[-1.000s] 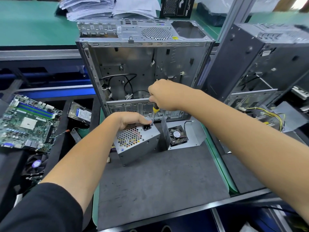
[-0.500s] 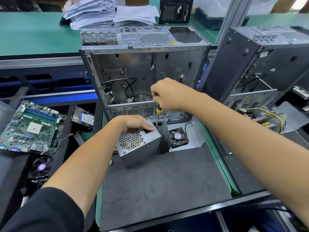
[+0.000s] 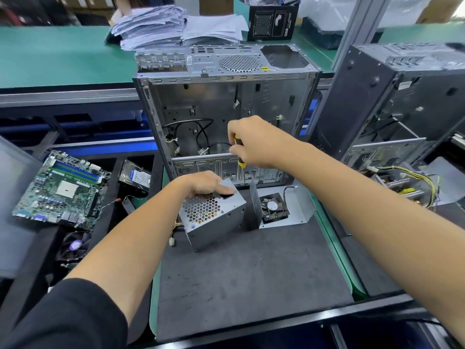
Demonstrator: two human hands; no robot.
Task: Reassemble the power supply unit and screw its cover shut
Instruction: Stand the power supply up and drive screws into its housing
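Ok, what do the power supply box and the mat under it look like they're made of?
The power supply box looks like bare sheet steel, dull grey satin finish, with punched honeycomb vents and folded edges. The mat is probably rubber or foam: matt dark grey, scuffed, no glare.

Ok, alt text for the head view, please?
The left hand holds a tilted grey power supply unit on a dark mat while the right hand grips a yellow-and-black screwdriver pointing down by the unit's far corner. An open computer case stands behind, with a fan bracket beside the unit and a motherboard further left.
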